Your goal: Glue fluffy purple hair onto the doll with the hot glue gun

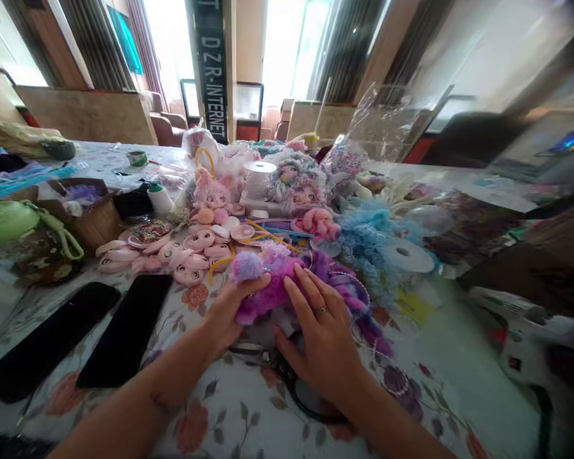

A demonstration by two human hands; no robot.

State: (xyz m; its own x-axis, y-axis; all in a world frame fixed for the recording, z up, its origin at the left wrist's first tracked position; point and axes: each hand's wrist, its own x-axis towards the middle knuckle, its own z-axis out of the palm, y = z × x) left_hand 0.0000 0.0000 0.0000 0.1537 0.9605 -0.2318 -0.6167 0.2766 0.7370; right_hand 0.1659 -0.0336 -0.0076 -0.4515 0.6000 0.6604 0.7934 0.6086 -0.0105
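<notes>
A fluffy magenta and lilac plush piece is between my hands at the middle of the table. My left hand grips its left side, the thumb on top beside a lilac pompom. Over its right side lies my right hand, fingers stretched out and slightly apart, a ring on one finger. Purple and blue yarn with a string of beads trails off to the right. Beneath my hands sits a dark object with a black loop, partly hidden.
Pink doll face pieces lie behind on the left, near two black slabs. Blue fluffy yarn and a white roll are on the right. A white tool stands at the right edge. Wrapped dolls sit behind.
</notes>
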